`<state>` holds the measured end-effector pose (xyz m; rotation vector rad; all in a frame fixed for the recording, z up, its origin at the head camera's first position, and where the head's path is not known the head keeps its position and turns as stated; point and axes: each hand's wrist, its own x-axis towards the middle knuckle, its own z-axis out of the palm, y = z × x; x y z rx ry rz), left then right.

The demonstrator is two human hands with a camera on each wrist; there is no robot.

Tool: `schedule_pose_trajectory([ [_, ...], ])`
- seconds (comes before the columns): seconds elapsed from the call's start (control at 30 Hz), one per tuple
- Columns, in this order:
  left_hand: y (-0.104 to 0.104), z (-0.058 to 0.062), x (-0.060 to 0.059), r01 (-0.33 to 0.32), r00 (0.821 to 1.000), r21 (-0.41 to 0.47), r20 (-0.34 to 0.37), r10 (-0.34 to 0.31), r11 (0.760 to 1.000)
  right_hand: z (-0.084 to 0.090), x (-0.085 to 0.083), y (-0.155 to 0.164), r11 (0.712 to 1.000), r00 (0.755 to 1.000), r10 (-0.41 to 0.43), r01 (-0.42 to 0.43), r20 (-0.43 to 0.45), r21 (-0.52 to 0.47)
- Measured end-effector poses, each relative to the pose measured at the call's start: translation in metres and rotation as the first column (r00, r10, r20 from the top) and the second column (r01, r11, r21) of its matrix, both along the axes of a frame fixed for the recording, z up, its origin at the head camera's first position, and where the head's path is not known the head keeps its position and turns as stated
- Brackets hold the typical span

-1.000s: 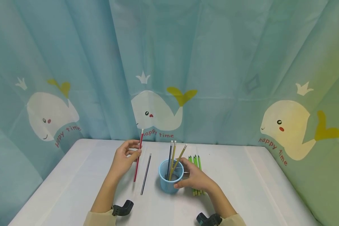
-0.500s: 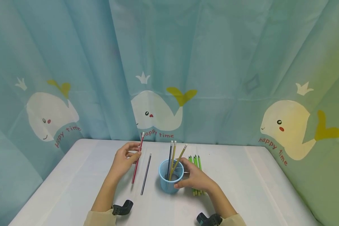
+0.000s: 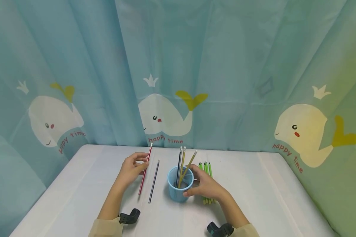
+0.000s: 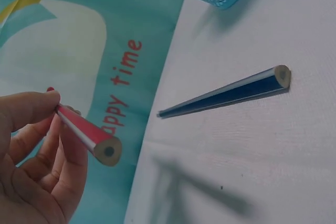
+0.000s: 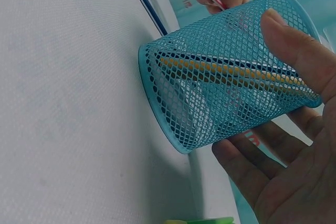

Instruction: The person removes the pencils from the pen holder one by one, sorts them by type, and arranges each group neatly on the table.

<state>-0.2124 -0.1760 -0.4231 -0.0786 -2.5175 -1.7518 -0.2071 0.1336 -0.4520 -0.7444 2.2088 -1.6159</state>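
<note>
My left hand [image 3: 132, 168] pinches a red pencil [image 4: 86, 132] between thumb and fingers, its white-tipped end up and its flat, unsharpened end slanting down towards me. To the right of that, a dark blue pencil [image 3: 154, 181] lies on the table. My right hand [image 3: 209, 187] grips a light blue mesh pencil cup [image 3: 176, 196], thumb on the near side and fingers round the far side. Inside the cup lean one dark pencil [image 3: 179, 164] and two yellow pencils [image 3: 191, 160], eraser ends up.
Several green pencils [image 3: 210, 169] lie side by side right of the cup, partly hidden behind my right hand. The white table [image 3: 255, 184] ends at a blue-green curtain [image 3: 234, 82] printed with whales.
My left hand has come slightly down and towards me with the red pencil, whose upper end now sits lower. My right hand and the cup stay in place.
</note>
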Motion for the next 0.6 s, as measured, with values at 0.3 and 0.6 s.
schedule_pose_trajectory([
  [0.3, 0.002, -0.011, -0.005, -0.021, 0.994, -0.079, 0.101, 0.029, 0.997, 0.0, -0.001, 0.0, 1.0, 1.0, 0.009, -0.009, -0.008, -0.01],
  [0.6, 0.003, -0.022, -0.005, 0.031, 0.984, -0.11, 0.179, -0.011, 0.993, -0.001, 0.0, 0.001, 1.0, 1.0, 0.0, 0.0, -0.006, 0.002],
])
